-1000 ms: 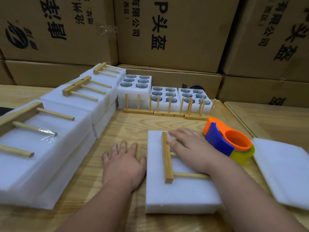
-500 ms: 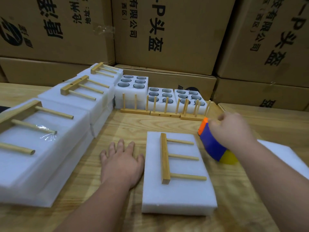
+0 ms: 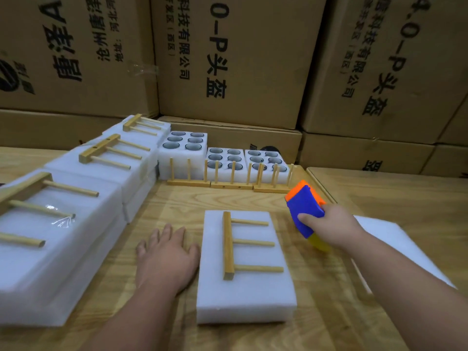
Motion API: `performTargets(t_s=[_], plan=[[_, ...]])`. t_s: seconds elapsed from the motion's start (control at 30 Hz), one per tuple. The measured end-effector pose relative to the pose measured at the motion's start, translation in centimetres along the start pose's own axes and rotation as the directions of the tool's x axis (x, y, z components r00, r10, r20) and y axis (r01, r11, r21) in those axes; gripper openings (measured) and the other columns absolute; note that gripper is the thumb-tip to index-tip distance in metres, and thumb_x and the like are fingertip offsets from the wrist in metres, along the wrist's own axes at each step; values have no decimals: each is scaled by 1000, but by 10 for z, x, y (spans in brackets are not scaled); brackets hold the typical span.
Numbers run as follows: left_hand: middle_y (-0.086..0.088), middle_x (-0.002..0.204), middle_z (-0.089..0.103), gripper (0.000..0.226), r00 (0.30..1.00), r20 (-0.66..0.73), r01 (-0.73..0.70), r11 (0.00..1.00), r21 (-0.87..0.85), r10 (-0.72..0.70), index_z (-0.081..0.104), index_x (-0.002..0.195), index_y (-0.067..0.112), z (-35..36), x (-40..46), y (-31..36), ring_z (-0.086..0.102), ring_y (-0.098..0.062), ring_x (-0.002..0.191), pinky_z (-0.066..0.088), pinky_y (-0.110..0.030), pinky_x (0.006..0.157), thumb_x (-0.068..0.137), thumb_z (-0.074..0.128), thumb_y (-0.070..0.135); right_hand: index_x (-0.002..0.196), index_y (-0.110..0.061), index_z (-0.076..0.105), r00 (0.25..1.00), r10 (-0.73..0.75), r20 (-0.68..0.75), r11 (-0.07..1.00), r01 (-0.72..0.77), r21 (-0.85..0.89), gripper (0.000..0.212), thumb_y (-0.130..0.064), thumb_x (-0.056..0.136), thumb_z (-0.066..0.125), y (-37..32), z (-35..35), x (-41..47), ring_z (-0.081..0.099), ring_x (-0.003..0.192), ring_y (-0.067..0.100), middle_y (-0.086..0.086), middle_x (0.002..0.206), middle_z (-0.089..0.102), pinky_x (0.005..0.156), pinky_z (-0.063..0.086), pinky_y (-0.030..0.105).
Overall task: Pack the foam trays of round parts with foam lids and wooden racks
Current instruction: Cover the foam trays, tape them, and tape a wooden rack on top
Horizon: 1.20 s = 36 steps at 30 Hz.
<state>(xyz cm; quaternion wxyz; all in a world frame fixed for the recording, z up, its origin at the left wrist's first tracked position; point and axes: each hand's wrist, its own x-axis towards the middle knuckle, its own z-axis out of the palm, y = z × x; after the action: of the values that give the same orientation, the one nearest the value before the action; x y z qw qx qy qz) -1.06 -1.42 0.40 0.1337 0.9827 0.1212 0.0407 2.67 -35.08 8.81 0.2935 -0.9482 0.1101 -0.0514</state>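
Observation:
A white foam pack (image 3: 244,297) lies in front of me with a wooden rack (image 3: 229,245) flat on its lid, pegs pointing right. My left hand (image 3: 166,257) rests flat on the table just left of the pack. My right hand (image 3: 326,228) grips a blue, orange and yellow tape dispenser (image 3: 305,207), lifted off the table to the right of the pack. Three open foam trays of round parts (image 3: 234,158) stand at the back, with upright wooden racks (image 3: 228,182) in front of them.
Several packed foam stacks topped with racks (image 3: 60,224) run along the left side. A loose foam sheet (image 3: 395,247) lies at the right under my forearm. Cardboard boxes (image 3: 228,59) wall off the back. The wooden table (image 3: 177,201) ends in a seam at the right.
My right hand left the rack, went right to the tape dispenser, gripped it and raised it. My left hand has stayed flat on the table.

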Motion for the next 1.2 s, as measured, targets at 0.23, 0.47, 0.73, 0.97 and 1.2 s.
performTargets(t_s=[0.23, 0.47, 0.73, 0.97, 1.2], plan=[[2, 145, 57, 42, 999, -33, 2, 713, -701, -36, 56, 136, 44, -9, -5, -14, 41, -19, 142, 30, -37, 113, 96, 52, 56, 116, -15, 75, 997, -53, 56, 224, -43, 974, 39, -38, 84, 71, -14, -46, -70, 75, 98, 23, 9, 116, 76, 89, 57, 44], [9, 136, 59, 70, 923, -341, -375, 219, -901, 178, 51, 131, 36, -86, -55, 48, 53, -2, 126, 43, -22, 94, 68, 61, 65, 132, -20, 68, 968, -212, 137, -324, -202, 924, 52, -41, 85, 65, -35, -42, -119, 66, 120, 39, 15, 132, 68, 104, 45, 60], [27, 130, 64, 146, 841, -92, -223, 187, -957, 534, 3, 157, 52, -113, -101, 100, 64, 0, 119, 56, -24, 88, 44, 96, 62, 139, -1, 59, 828, -513, 226, -274, -407, 871, 66, -34, 85, 76, -70, -22, -154, 50, 136, 46, 28, 149, 50, 115, 35, 60], [33, 134, 58, 147, 835, -153, -326, 252, -911, 529, -2, 151, 64, -110, -109, 66, 60, 1, 124, 55, -28, 99, 46, 100, 55, 146, 2, 49, 713, -612, 344, -18, -447, 894, 71, -23, 84, 75, -64, -35, -158, 33, 146, 47, 34, 156, 35, 123, 20, 59], [21, 145, 53, 138, 808, -136, -359, 296, -885, 573, 18, 157, 45, -110, -112, 63, 55, 1, 130, 50, -29, 106, 46, 100, 54, 127, -5, 70, 844, -445, 299, -74, -367, 927, 60, -48, 85, 71, -82, -20, -160, 62, 115, 39, 25, 126, 63, 101, 52, 55]])
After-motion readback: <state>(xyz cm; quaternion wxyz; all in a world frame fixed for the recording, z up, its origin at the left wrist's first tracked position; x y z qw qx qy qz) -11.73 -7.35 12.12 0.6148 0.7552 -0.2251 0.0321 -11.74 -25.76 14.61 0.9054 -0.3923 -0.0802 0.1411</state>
